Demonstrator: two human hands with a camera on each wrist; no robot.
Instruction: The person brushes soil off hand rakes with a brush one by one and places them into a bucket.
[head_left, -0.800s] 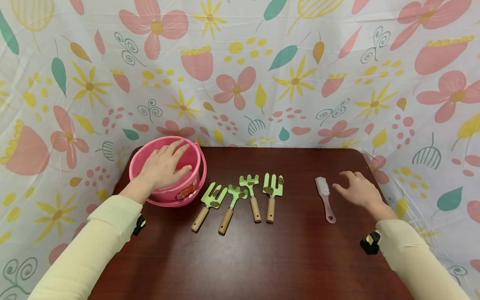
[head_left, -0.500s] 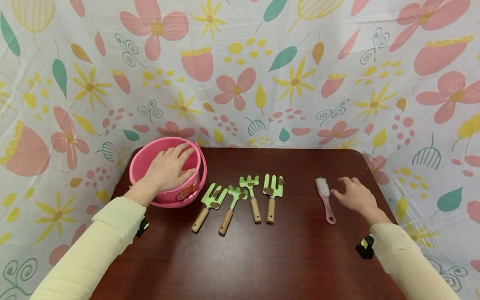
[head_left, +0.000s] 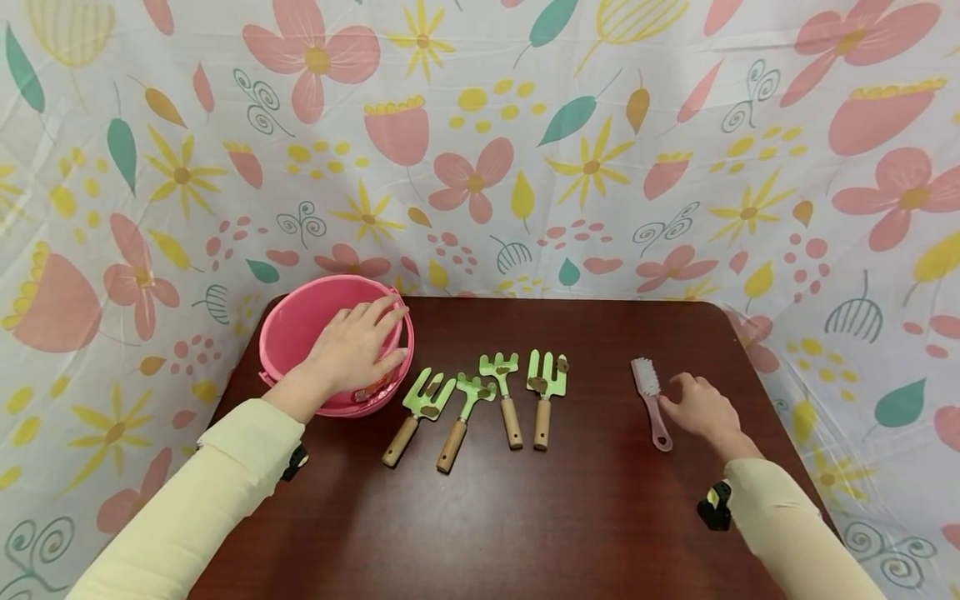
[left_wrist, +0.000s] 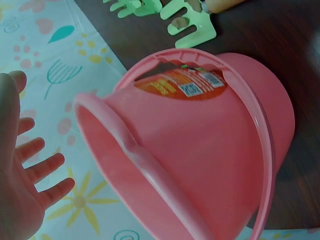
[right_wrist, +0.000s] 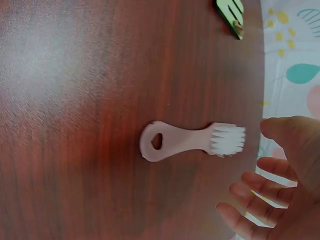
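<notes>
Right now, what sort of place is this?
Probably an indoor, staged tabletop setup rather than a working garden: a flower-print sheet hangs behind and beside a dark table, and green-headed garden tools are laid out side by side on it.

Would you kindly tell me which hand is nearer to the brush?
Right: the right hand is just to the right of the brush; the left hand is far leftward, by the pink bucket.
</notes>
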